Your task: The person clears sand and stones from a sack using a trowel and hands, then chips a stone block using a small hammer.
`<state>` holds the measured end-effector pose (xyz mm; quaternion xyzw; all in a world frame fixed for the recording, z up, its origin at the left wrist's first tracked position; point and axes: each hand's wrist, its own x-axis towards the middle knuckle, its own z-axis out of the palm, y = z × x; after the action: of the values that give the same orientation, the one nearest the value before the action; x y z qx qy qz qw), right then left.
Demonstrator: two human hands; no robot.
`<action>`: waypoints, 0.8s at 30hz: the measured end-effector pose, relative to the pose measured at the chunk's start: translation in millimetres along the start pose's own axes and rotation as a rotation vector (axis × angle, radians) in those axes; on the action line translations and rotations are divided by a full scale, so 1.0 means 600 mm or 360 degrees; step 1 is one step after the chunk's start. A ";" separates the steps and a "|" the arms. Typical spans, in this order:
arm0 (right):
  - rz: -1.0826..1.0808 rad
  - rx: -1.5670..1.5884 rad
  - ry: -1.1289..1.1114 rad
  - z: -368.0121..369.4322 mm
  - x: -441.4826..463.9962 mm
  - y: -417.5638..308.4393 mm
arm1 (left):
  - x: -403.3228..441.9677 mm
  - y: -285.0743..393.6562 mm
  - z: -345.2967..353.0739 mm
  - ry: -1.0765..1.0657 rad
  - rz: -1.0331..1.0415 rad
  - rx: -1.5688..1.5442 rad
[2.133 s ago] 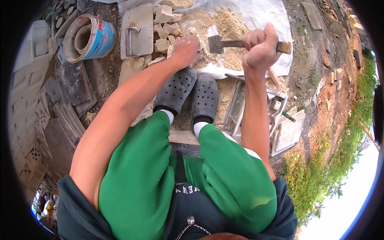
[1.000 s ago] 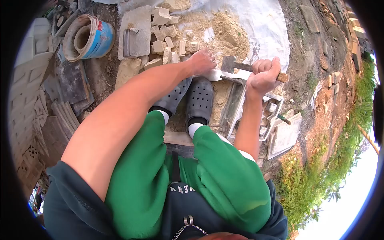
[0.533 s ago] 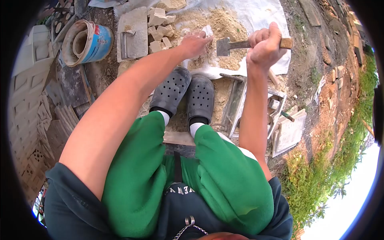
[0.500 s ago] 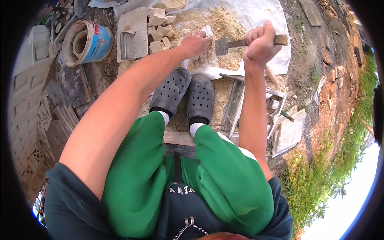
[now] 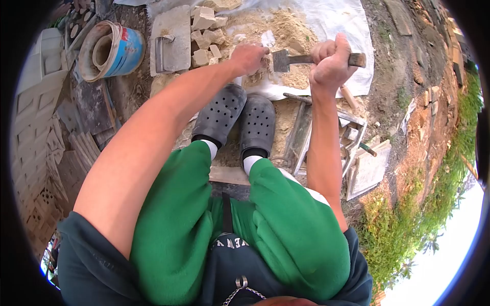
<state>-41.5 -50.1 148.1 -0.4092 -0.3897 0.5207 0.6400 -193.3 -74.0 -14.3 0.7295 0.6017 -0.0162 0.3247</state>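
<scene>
My right hand [image 5: 331, 64] is wrapped round the wooden handle of a hammer [image 5: 282, 60] with a broad, flat, blade-like metal head. The head points left and hangs just to the right of my left hand [image 5: 248, 58]. That hand is curled, fingers bent downward, over dusty rubble; whatever lies under the fingers is hidden. Just beyond it is a pale stone chip [image 5: 268, 38]. Yellowish crumbled stone [image 5: 291, 30] is heaped on a white sheet [image 5: 347, 25] around both hands.
Broken stone blocks [image 5: 204, 18] are piled to the left of the heap, beside a dusty metal tray [image 5: 176, 30]. A blue and white bucket [image 5: 131, 51] stands further left. Grey clogs [image 5: 220, 115] are planted close below my hands. A metal frame [image 5: 301, 132] lies by my right forearm.
The hammer and my right hand have shifted slightly, with the head a little nearer my left hand. My left hand's fingers look more tucked in. The view has moved slightly.
</scene>
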 end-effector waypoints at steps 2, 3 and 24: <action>-0.0011 0.0019 0.0014 0.003 -0.004 -0.025 | -0.006 -0.005 0.003 0.0079 0.0020 -0.0052; -0.0003 0.0041 0.0014 0.002 -0.006 -0.030 | -0.009 -0.009 0.004 0.0078 0.0015 -0.0053; -0.0142 -0.0029 -0.0029 -0.028 -0.005 0.034 | -0.001 -0.009 0.031 0.0192 -0.0074 0.0057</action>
<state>-33.3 -52.4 122.8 -0.3924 -0.4181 0.4918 0.6553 -191.4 -83.3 -30.8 0.7206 0.6367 0.0096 0.2743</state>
